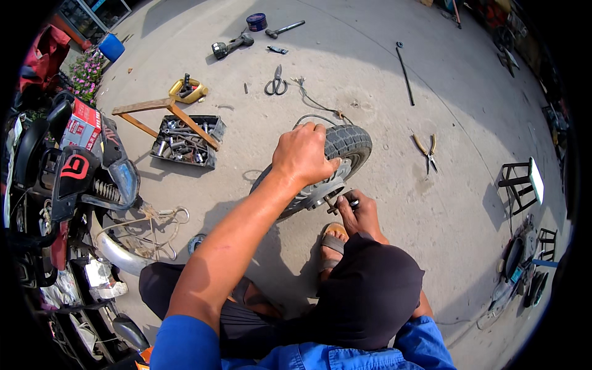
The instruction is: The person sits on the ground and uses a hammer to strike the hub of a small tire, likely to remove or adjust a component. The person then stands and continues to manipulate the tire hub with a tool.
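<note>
A small wheel with a black treaded tyre (348, 139) stands upright on the concrete between my feet. My left hand (302, 154) is closed over the top of the tyre, thumb pressed on its side. At the hub (322, 192), my right hand (364, 219) is closed around a short metal tool (353, 203), its thumb along it. The tool's end sits beside the axle; I cannot tell if it is fitted on it. A cable (317, 102) with loose wire ends runs out from behind the wheel.
A toolbox (213, 161) full of sockets and wrenches stands left, under a wooden frame (145, 106). Ahead lie scissors (277, 85), a power tool (232, 45) and a hammer (285, 29); right, pliers (426, 154) and a long bar (405, 74). A motorbike (74, 166) stands at the left.
</note>
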The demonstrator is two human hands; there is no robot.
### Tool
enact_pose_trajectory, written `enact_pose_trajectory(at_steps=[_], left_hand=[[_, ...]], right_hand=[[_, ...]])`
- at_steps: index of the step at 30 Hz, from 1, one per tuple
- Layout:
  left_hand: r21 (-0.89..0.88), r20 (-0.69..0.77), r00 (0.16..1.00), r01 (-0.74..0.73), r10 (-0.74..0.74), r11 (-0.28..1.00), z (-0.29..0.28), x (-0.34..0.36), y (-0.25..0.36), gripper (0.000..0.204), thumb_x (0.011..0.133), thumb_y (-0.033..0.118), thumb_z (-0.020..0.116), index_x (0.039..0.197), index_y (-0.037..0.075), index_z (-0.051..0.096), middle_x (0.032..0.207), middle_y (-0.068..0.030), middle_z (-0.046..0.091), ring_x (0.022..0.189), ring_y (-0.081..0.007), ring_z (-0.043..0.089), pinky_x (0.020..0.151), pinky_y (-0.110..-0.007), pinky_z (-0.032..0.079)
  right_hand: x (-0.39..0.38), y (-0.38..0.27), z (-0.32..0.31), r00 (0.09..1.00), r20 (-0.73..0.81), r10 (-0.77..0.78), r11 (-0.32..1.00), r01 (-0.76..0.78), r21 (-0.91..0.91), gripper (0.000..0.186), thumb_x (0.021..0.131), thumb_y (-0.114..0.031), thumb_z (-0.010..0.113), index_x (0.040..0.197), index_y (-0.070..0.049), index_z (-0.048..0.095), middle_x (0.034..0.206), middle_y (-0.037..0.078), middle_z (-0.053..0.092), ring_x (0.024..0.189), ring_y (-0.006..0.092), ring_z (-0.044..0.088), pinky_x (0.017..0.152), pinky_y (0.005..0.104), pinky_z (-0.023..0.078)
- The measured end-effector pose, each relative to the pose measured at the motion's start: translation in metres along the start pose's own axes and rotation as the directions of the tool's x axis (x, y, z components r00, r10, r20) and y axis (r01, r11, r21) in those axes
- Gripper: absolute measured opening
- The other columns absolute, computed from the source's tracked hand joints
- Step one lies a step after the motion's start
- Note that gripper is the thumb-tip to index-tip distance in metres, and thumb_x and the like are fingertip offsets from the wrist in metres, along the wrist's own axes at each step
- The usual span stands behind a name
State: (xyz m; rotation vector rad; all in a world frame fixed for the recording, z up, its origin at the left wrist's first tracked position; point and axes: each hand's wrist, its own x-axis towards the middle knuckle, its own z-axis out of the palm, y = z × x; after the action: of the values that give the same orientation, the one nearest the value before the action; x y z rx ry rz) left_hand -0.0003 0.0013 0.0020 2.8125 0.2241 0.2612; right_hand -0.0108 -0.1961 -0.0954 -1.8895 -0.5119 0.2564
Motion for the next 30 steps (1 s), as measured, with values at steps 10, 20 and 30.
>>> enact_pose_trajectory(at_steps=[10,20,30], left_hand=[[-0.015,-0.007,1.000,-0.011,0.011,1.000,0.0004,-0.0020,0.0004,0.055,0.071,0.038,0.085,0.104,-0.002,0.066,0.100,-0.0204,0.068,0.098,-0.0396,0.068,0.086,-0.048,0.055],[-0.021,-0.005,1.000,-0.015,0.014,1.000,0.0007,-0.0042,-0.0009,0.055,0.071,0.038,0.085,0.104,-0.001,0.066,0.101,-0.0200,0.068,0.099,-0.0393,0.067,0.086,-0.047,0.055],[-0.028,0.000,1.000,-0.019,0.019,0.999,0.0014,-0.0073,-0.0013,0.056,0.071,0.037,0.085,0.107,-0.001,0.066,0.101,-0.0187,0.067,0.102,-0.0377,0.066,0.087,-0.046,0.055]], right_hand=[[-0.0008,0.0010,-0.0012,1.000,0.004,0.001,1.000,-0.001,-0.003,0.022,0.095,-0.016,0.069,0.086,0.004,0.066,0.066,0.014,0.066,0.058,0.0208,0.061,0.056,0.0352,0.048],[-0.0010,0.0025,-0.0019,0.999,0.029,0.015,1.000,-0.015,0.006,0.022,0.094,-0.017,0.070,0.085,0.003,0.067,0.067,0.016,0.068,0.057,0.0232,0.065,0.056,0.0361,0.050],[-0.0030,-0.0032,-0.0038,0.998,0.045,0.044,0.999,-0.044,0.017,0.022,0.094,-0.016,0.069,0.087,0.005,0.068,0.066,0.013,0.066,0.059,0.0197,0.060,0.057,0.0354,0.048]])
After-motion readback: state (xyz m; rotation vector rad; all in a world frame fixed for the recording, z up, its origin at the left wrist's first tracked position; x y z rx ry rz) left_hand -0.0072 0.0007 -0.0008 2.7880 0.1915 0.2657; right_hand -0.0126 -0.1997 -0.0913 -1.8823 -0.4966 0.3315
